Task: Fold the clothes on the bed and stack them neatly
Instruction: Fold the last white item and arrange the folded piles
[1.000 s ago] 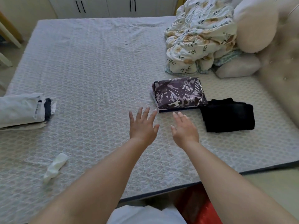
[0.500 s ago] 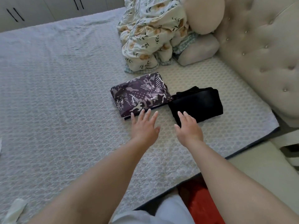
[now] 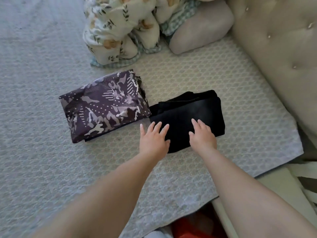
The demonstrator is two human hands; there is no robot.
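Observation:
A folded black garment [image 3: 195, 110] lies on the bed [image 3: 42, 160] near its right edge. Touching its left side is a folded purple camouflage-print garment [image 3: 103, 105]. My left hand [image 3: 153, 139] reaches the black garment's near left edge with fingers straight and spread. My right hand [image 3: 202, 134] lies flat over the near part of the black garment, fingers straight. Neither hand grips anything.
A crumpled floral duvet [image 3: 120, 26] and a beige pillow [image 3: 200, 30] are piled at the head of the bed. The tufted beige headboard [image 3: 277, 54] runs along the right. The mattress edge lies close below my arms, with something red [image 3: 187, 227] on the floor.
My view has swung right and closer. Both hands moved forward and right from the bare sheet onto the black garment. The white folded clothes and the sock at the left have left the view.

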